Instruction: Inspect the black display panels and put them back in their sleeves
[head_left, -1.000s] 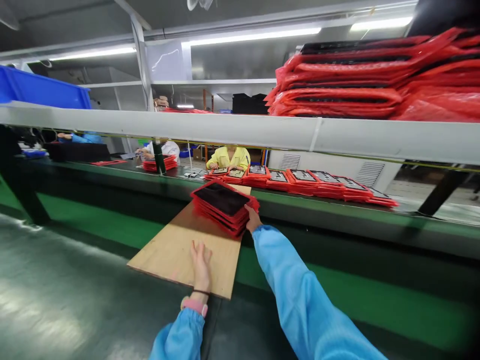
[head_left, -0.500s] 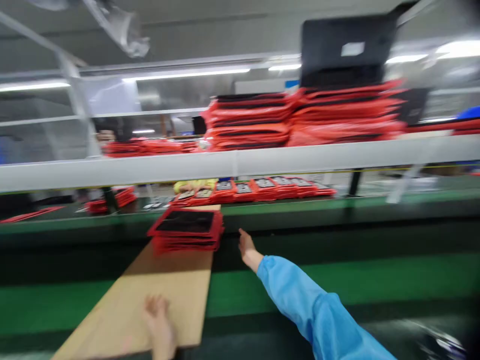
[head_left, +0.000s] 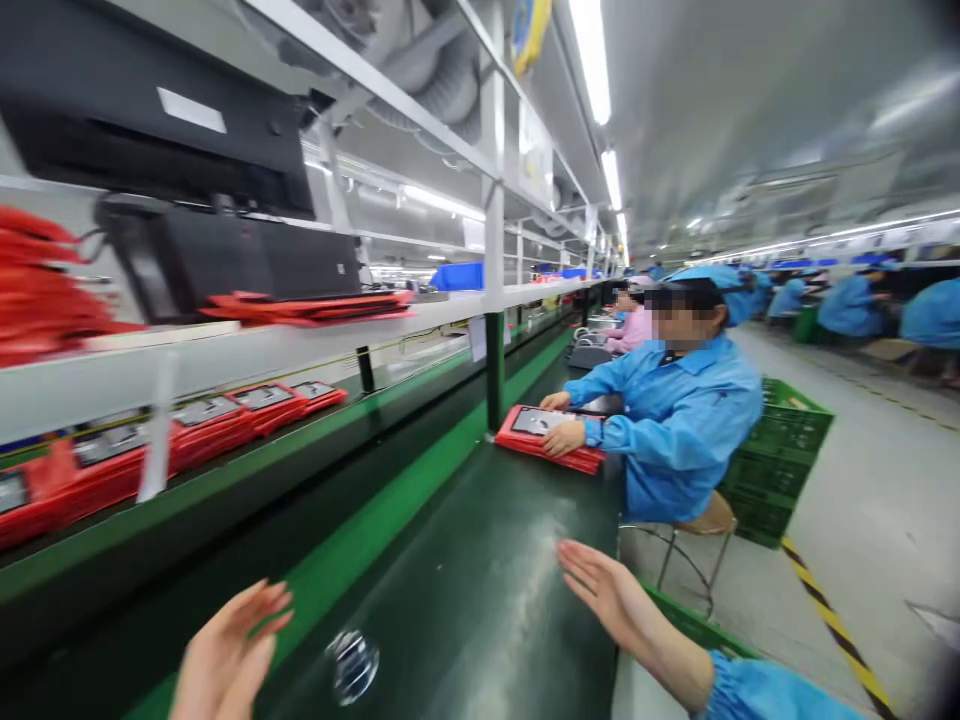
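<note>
My left hand [head_left: 234, 645] hovers at the lower left, over the edge of the green-striped bench. Its fingers are loosely bent, with nothing in them. My right hand [head_left: 607, 597] is raised at the bench's right edge, fingers stretched out and bare of any object. On the dark green worktop [head_left: 450, 570] between them lies a small clear, shiny round object [head_left: 354, 665], nearer my left hand; its kind is unclear. Farther along, a co-worker's two hands rest on a stack of red sleeves [head_left: 581, 457] with a grey-and-black panel on top.
A row of red-sleeved panels [head_left: 206, 425] stands along the left ledge, under a shelf [head_left: 300, 345] bearing more red sleeves and a black monitor [head_left: 150, 110]. A post [head_left: 494, 370] rises beside the bench. Green crates [head_left: 780, 460] and a stool [head_left: 709, 515] are at right.
My view has swung to the right. The cardboard sheet with its red stack has left the view, and a co-worker now appears. Both hands remain empty.
</note>
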